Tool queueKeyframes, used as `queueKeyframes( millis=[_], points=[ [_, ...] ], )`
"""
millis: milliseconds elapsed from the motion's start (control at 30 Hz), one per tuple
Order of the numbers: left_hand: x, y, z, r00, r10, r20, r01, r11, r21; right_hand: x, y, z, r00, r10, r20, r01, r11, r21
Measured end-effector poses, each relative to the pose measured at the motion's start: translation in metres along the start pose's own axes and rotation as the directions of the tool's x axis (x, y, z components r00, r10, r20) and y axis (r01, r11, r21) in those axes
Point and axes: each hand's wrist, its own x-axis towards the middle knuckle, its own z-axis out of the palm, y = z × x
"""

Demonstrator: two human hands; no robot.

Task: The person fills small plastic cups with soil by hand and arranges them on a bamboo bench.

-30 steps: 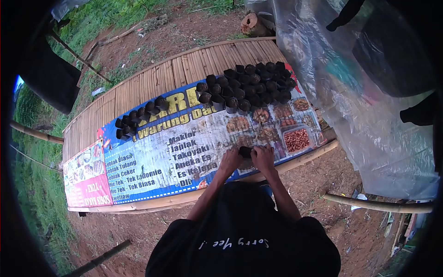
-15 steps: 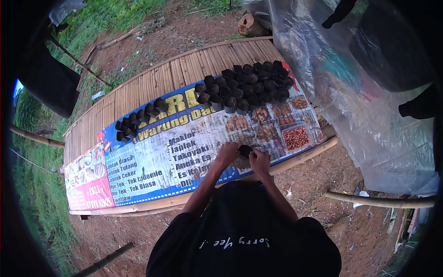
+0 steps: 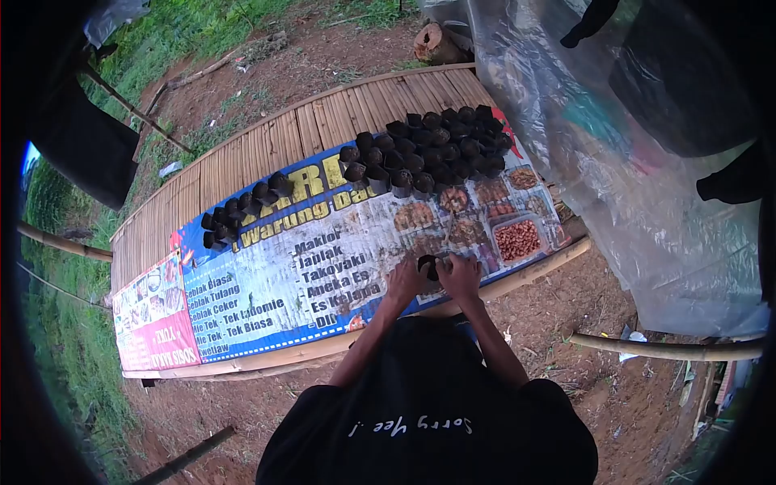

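A small black seedling bag [image 3: 428, 266] stands near the front edge of the banner, its dark mouth facing up. My left hand [image 3: 405, 280] wraps its left side. My right hand [image 3: 460, 276] grips the right rim, its thumb or a finger at the mouth. How full this bag is cannot be made out. Farther up the banner, many similar black seedling bags [image 3: 424, 158] stand packed together, several with brown soil-like filling. A smaller row of such bags [image 3: 242, 206] sits to the left.
A printed food-stall banner [image 3: 267, 279] covers much of a bamboo-slat table [image 3: 303, 121]. Clear plastic sheeting [image 3: 558, 153] hangs at the right. Bamboo poles [image 3: 663, 347] cross the sides. A cut log [image 3: 436, 44] lies beyond the table on bare soil.
My right hand has shifted slightly right and its fingers have spread over the bag's rim. My left hand has lowered along the bag's side. The grouped bags stay put.
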Motion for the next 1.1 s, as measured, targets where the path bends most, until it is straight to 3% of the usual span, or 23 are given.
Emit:
queueKeyframes(
  millis=[100, 133, 167, 267, 367, 533, 700, 767, 867, 967, 1100],
  points=[
    [0.004, -0.013, 0.013, 0.999, 0.021, 0.036, -0.017, 0.995, -0.098, 0.011, 0.008, 0.008, 0.988, -0.154, -0.023, 0.152, 0.987, -0.057],
    [0.006, -0.018, 0.016, 0.995, 0.095, 0.036, -0.092, 0.992, -0.081, 0.013, 0.01, 0.01, 0.97, -0.238, -0.049, 0.234, 0.969, -0.079],
    [0.009, -0.023, 0.019, 0.985, 0.171, 0.036, -0.169, 0.984, -0.064, 0.015, 0.011, 0.011, 0.969, -0.24, -0.052, 0.236, 0.969, -0.079],
    [0.017, -0.024, 0.018, 0.977, 0.135, 0.162, -0.138, 0.99, 0.01, 0.018, 0.012, 0.01, 0.956, -0.291, -0.037, 0.289, 0.956, -0.042],
    [0.015, -0.024, 0.011, 0.979, 0.189, 0.075, -0.187, 0.982, -0.03, 0.017, 0.009, 0.002, 0.948, -0.317, -0.022, 0.316, 0.948, -0.024],
    [0.029, -0.026, -0.007, 0.964, 0.237, 0.123, -0.239, 0.971, -0.006, -0.002, 0.004, 0.0, 0.991, -0.13, 0.012, 0.13, 0.991, -0.006],
    [0.039, -0.029, -0.011, 0.921, 0.345, 0.179, -0.355, 0.935, 0.026, -0.01, 0.007, 0.016, 0.994, -0.085, -0.069, 0.087, 0.995, 0.038],
    [0.044, -0.026, -0.014, 0.897, 0.386, 0.215, -0.418, 0.899, 0.128, -0.014, 0.003, 0.014, 0.995, -0.06, -0.083, 0.065, 0.996, 0.064],
    [0.05, -0.029, -0.016, 0.852, 0.495, 0.17, -0.515, 0.851, 0.103, -0.017, 0.006, 0.023, 0.998, -0.029, -0.064, 0.031, 0.999, 0.034],
    [0.054, -0.015, -0.034, 0.833, 0.514, 0.207, -0.532, 0.846, 0.038, -0.027, 0.0, 0.02, 0.989, -0.053, -0.141, 0.066, 0.994, 0.083],
    [0.068, -0.026, -0.014, 0.822, 0.525, 0.22, -0.552, 0.829, 0.086, -0.043, -0.01, 0.028, 0.986, 0.064, -0.154, -0.054, 0.996, 0.071]
  ],
)
